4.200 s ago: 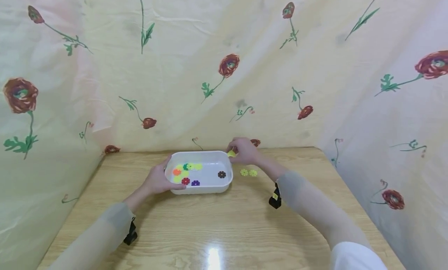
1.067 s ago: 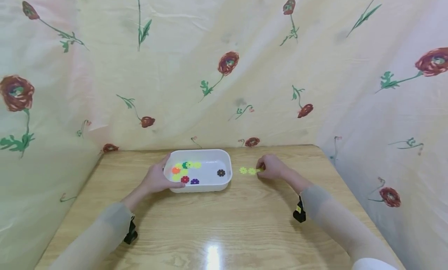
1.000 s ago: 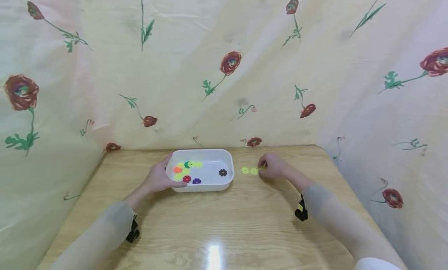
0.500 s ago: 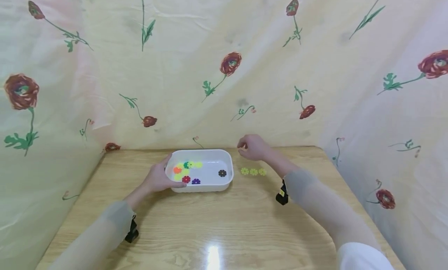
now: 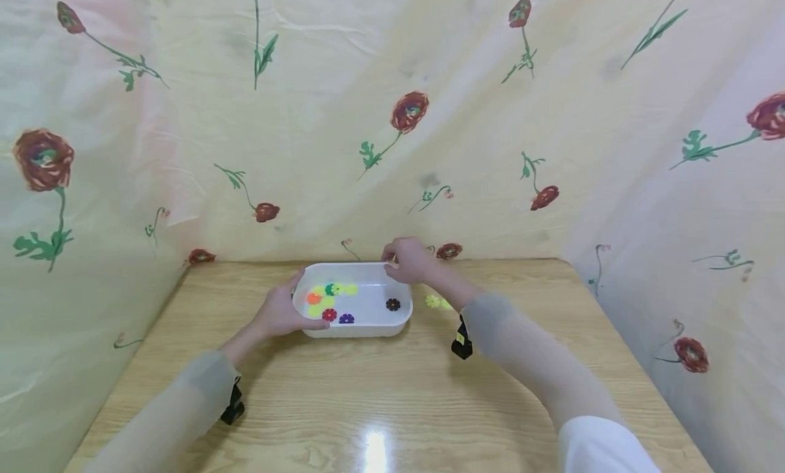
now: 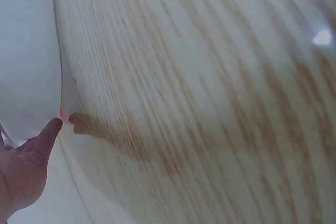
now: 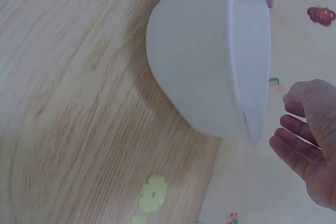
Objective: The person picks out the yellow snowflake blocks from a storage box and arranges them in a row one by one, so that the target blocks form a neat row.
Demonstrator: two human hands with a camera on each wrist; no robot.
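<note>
My left hand [image 5: 279, 313] grips the left end of a white rectangular tub [image 5: 358, 331], thumb along the front rim; the left wrist view shows the hand [image 6: 29, 174] at the tub wall [image 6: 29, 51]. Inside lie several yellow flower-shaped discs [image 5: 349, 290], an orange one [image 5: 313, 298], a green one [image 5: 331, 290], a red one [image 5: 329, 315], a purple one [image 5: 346, 318] and a dark brown one [image 5: 393, 304]. At the tub's back right corner my right hand [image 5: 407, 260] hovers, and in the right wrist view its fingers [image 7: 296, 150] are loosely bent with nothing between them.
Right of the tub, yellow discs [image 5: 433, 301] lie on the wooden table [image 5: 306, 405], partly hidden behind my right forearm. Flowered cloth [image 5: 331, 118] hangs behind the table and at both sides.
A third yellow disc was set down at the right end of the row. My right hand then moved left, from above the row to the tub's back right corner. The left hand stays put.
</note>
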